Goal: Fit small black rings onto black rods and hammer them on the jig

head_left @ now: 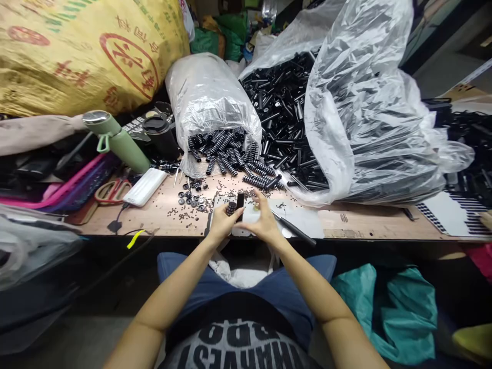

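My left hand [222,221] is closed around a short black tube [240,201] that stands upright by its thumb. A dark ribbed roller [231,207] shows at the same fingers; whether it is joined to the tube I cannot tell. Close on the right is my right hand [264,221], its thumb and forefinger spread apart with nothing visible between them. Both hands are over a pale sheet [307,218] at the table's front edge. A black-handled tool [295,229] lies just right of my right hand.
Ribbed rollers [230,154] spill from a clear plastic bag [211,92]. Black tubes [282,113] fill a bigger bag [342,128]. Small washers [188,200] and tiny parts lie scattered at left, near a white power bank [145,187], red scissors [111,192] and a green bottle [123,146].
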